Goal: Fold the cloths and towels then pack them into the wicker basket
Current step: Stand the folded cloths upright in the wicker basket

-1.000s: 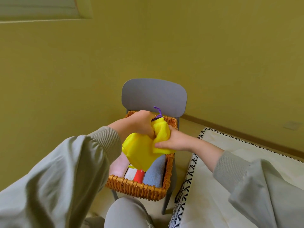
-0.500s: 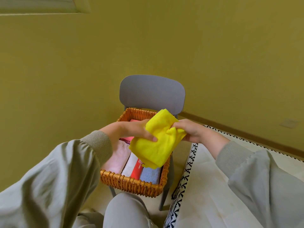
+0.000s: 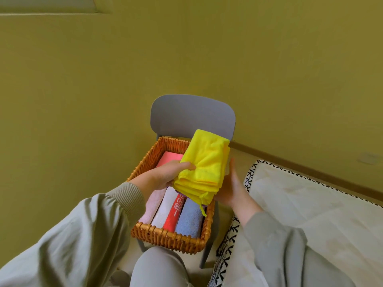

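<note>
Yellow cloth (image 3: pixel 204 162), folded into a thick layered pad, is held in the air above the right half of the wicker basket (image 3: pixel 165 239), its near edge showing several stacked folds and a thin yellow string hanging from the near corner. The near left corner is gripped by the left hand (image 3: pixel 163 176): the thumb is laid on top of the fabric, and the other fingers are hidden beneath it. The right hand (image 3: pixel 230 190) is held flat against the right side of the cloth, its fingers (image 3: pixel 232 168) straight and together, pointing up and away, clamped on nothing.

The basket is set on the seat of a grey chair (image 3: pixel 192 119) that stands against an olive-yellow wall (image 3: pixel 269 69). Inside the basket four rolled or folded pieces are packed side by side at the near end: a pink towel (image 3: pixel 152 206), a white towel (image 3: pixel 165 210), a red cloth (image 3: pixel 175 213) with white lettering and a blue towel (image 3: pixel 189 219). A salmon cloth (image 3: pixel 171 159) is laid flat at the far end, partly covered by the left hand. To the right a bed (image 3: pixel 300 204) with a cream cover edged in black and white is seen.
</note>
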A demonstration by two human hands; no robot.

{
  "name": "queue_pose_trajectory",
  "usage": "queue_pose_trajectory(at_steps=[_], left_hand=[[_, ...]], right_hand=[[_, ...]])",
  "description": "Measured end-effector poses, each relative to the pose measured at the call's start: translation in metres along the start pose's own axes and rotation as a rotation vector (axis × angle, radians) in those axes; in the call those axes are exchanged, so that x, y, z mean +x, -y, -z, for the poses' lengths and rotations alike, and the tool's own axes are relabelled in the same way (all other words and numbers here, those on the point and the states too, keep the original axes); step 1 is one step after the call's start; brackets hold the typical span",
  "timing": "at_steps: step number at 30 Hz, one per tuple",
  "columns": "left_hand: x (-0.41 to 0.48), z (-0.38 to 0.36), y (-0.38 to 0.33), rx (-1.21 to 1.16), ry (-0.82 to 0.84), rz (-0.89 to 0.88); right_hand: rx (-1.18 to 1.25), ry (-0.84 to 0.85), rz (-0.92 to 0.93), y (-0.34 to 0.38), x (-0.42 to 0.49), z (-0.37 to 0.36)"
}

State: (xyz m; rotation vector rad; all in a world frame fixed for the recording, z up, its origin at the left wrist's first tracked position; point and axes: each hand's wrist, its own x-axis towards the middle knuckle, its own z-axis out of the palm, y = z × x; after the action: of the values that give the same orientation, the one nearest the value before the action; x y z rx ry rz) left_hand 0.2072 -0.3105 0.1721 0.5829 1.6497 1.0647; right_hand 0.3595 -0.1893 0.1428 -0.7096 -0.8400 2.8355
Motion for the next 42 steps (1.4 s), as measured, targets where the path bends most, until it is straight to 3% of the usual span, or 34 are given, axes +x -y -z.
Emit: queue_pose_trajectory(at_steps=[5,10,12,16,21,25,27,29,31,33,34,37,39,42], left_hand=[[0.008,-0.004,-0.004,0.086,-0.127,0.033],[0.019,0.001,-0.011,0.541,-0.39,-0.01],[0.021,0.004,-0.013,0.611,-0.398,-0.039],[0.029,0.018,-0.003,0.261,-0.211,-0.015],[0.045,0.036,0.021,-0.051,-0.057,0.041],[0.064,0.047,0.041,-0.285,0.1,0.007],[0.074,0.053,0.045,-0.339,0.081,-0.041],[0.085,0.059,0.052,-0.153,-0.094,-0.091],[0.103,0.066,0.067,0.466,-0.332,-0.178],[0.119,0.066,0.086,1.003,-0.338,-0.197],[0.125,0.064,0.094,1.136,-0.288,-0.16],[0.138,0.061,0.114,1.218,-0.134,-0.035],[0.145,0.063,0.122,1.204,-0.122,-0.027],[0.149,0.07,0.125,1.175,-0.099,-0.036]], right_hand=[[-0.092,-0.026,0.025,0.003,0.01,-0.005],[-0.182,-0.076,0.097,0.014,0.024,-0.015],[-0.238,-0.172,0.076,0.013,0.034,-0.018],[-0.221,-0.37,0.043,0.011,0.051,-0.015],[-0.201,-0.408,-0.099,0.014,0.061,-0.01],[-0.301,-0.444,0.064,0.025,0.087,-0.014],[-0.39,-0.508,0.169,0.04,0.099,-0.013],[-0.42,-0.573,0.264,0.057,0.108,-0.01],[-0.435,-0.629,0.314,0.069,0.118,-0.003],[-0.526,-0.706,0.322,0.07,0.131,0.005],[-0.589,-0.734,0.321,0.066,0.137,0.006],[-0.84,-0.796,0.342,0.043,0.156,0.007],[-0.996,-0.842,0.345,0.027,0.167,0.01],[-0.999,-0.937,0.395,0.008,0.182,0.021]])
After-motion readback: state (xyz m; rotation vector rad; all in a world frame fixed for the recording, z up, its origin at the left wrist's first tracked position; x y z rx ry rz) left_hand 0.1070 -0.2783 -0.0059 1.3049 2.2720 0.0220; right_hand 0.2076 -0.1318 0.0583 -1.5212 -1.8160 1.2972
